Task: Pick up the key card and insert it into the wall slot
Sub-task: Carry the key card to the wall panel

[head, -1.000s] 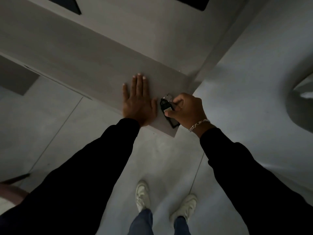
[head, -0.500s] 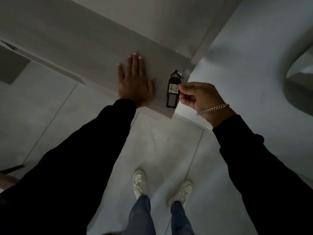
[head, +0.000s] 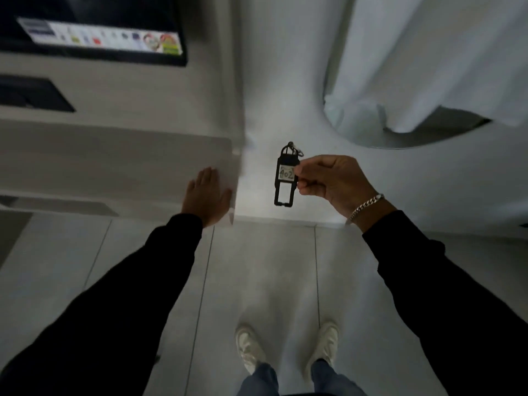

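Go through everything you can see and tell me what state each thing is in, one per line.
Key card: off the shelf, held upright in the air, not in any slot.
Right hand: grip shut on the card's right edge.
Left hand: open, palm flat on the shelf.
Screen: a row of icons showing along its bottom edge, blurred.
Wall slot: not in view.

Head-worn camera looks steeply down, close over hands (head: 328,181) and floor (head: 257,281).
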Demonstrator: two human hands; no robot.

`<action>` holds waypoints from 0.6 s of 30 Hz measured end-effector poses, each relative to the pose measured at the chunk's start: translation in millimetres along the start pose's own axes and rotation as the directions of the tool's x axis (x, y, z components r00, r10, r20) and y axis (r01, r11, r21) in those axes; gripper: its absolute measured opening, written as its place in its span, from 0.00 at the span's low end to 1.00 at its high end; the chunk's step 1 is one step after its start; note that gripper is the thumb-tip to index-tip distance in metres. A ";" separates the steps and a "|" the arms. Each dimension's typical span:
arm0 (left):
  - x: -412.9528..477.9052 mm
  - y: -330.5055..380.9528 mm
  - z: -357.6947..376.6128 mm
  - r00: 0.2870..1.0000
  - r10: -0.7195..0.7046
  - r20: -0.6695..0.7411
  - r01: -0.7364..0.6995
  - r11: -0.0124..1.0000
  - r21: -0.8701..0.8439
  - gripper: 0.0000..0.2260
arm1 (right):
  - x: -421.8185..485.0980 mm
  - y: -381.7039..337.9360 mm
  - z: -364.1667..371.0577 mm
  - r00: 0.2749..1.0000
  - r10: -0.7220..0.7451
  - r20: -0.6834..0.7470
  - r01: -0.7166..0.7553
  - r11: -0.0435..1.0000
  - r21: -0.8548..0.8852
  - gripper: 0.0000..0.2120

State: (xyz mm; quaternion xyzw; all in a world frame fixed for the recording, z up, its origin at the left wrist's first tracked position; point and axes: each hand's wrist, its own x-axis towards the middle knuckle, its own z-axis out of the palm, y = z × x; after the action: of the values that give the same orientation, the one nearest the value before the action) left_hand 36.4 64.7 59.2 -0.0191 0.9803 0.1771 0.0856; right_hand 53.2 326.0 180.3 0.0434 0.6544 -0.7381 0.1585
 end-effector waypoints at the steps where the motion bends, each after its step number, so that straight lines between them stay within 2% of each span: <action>1: -10.2 19.3 -1.7 0.998 0.038 -0.044 -0.040 0.998 -0.042 0.29 | -13.2 -4.4 -11.5 1.000 -0.022 -0.012 0.022 1.000 -0.006 0.00; 5: -52.5 101.3 -4.1 0.938 0.231 -0.259 -0.275 0.950 -0.149 0.32 | -55.9 -16.9 -57.2 0.996 -0.072 -0.047 0.069 0.996 -0.051 0.04; 9: -81.6 196.6 2.3 0.857 0.397 -0.330 -0.472 0.861 -0.190 0.32 | -100.1 -32.7 -121.9 0.986 -0.131 -0.102 0.124 0.990 -0.067 0.07; 14: -86.1 308.8 16.2 0.756 0.497 -0.426 -0.597 0.791 -0.137 0.32 | -143.3 -53.2 -214.5 0.966 -0.221 -0.135 0.207 0.972 -0.113 0.07; 18: -85.1 389.8 33.5 0.753 0.509 -0.417 -0.611 0.777 -0.152 0.30 | -175.8 -67.2 -288.9 0.953 -0.256 -0.160 0.239 0.964 -0.119 0.06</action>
State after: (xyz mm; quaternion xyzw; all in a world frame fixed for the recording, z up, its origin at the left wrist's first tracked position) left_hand 99.1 442.1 177.2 0.2350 0.9033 0.3246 -0.1529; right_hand 158.6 646.5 251.7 0.0173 0.7015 -0.7124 0.0090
